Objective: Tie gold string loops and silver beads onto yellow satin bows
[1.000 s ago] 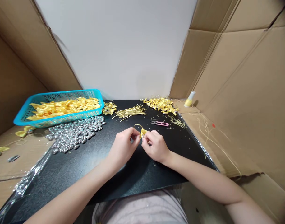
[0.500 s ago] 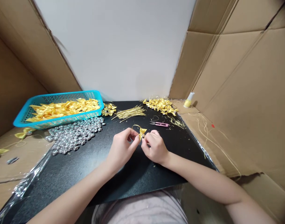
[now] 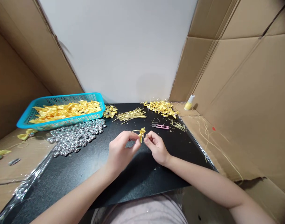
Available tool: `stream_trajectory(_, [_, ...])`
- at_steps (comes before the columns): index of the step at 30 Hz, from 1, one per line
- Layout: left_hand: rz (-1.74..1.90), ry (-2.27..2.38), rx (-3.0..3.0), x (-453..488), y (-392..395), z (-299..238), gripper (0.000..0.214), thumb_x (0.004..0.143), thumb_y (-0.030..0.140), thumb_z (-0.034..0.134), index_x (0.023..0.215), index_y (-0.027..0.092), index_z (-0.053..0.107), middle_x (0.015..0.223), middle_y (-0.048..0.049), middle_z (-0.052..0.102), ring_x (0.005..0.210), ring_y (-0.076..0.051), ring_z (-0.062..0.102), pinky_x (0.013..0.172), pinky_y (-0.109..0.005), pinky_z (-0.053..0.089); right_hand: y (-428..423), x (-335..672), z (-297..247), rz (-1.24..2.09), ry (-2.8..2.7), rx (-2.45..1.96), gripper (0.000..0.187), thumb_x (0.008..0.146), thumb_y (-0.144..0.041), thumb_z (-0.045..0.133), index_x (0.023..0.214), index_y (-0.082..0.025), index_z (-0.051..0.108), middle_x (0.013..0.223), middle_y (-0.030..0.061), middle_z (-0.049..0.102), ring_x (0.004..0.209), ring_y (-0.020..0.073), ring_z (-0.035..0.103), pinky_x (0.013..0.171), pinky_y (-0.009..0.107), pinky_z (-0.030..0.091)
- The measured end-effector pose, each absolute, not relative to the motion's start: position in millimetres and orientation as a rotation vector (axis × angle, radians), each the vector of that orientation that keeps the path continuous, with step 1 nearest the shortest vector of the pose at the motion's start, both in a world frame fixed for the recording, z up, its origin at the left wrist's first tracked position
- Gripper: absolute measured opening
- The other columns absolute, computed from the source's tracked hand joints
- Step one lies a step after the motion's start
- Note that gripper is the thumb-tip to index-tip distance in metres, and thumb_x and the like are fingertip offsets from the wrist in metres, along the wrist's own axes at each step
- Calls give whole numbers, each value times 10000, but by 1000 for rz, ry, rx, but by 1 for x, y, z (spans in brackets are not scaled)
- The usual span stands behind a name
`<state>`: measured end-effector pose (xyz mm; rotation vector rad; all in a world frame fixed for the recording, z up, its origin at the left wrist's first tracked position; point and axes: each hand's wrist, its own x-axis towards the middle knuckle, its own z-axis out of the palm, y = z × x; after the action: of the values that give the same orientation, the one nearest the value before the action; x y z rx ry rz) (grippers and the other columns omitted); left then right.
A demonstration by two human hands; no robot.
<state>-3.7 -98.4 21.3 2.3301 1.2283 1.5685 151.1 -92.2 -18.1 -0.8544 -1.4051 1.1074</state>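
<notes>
My left hand (image 3: 121, 150) and my right hand (image 3: 156, 146) meet over the middle of the black mat (image 3: 133, 177). Between their fingertips is a small yellow ribbon bow (image 3: 141, 133) with a gold cord looped through it. The left hand pinches the bow from the left. The right hand's fingers are curled and pinch the cord at the bow's right side. Both hands are raised slightly off the mat.
A turquoise basket (image 3: 28, 113) of yellow bows stands at the back left, with a heap of silver beads (image 3: 74, 135) in front. Gold cords (image 3: 131, 114), finished bows (image 3: 161, 107), pink snips (image 3: 159, 126) and a yellow thread spool (image 3: 189, 103) lie behind. Cardboard walls stand on both sides.
The hands have drawn slightly apart and the bow has turned upright between them; the cord loop above it has shrunk. The view tilted down a little.
</notes>
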Motion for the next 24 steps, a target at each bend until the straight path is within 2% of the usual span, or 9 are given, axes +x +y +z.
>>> stream_trajectory(3, [1622,1187,2336,-4,-99,21,124,800,147,612,696,190,558,687,12,681,654,-111,650,649,-206,499,-92,146,-17,1267,-1280,-775,361,806,-515,618,688,-221,446,585,-61,372,532,104,308,537,255,258])
stream_trajectory(9, [1647,1157,2325,-4,-99,23,123,808,143,606,703,189,560,691,10,679,645,-107,642,625,-206,502,-93,142,-15,1410,-1151,-668,381,776,-488,680,652,-208,453,551,-66,385,542,99,326,566,255,262])
stream_trajectory(24, [1619,1042,2238,-6,-99,16,96,799,108,636,759,180,586,743,3,673,678,-108,633,642,-207,492,-91,141,-14,1511,-1106,-572,368,748,-470,726,668,-196,494,549,-68,432,521,76,350,545,235,263])
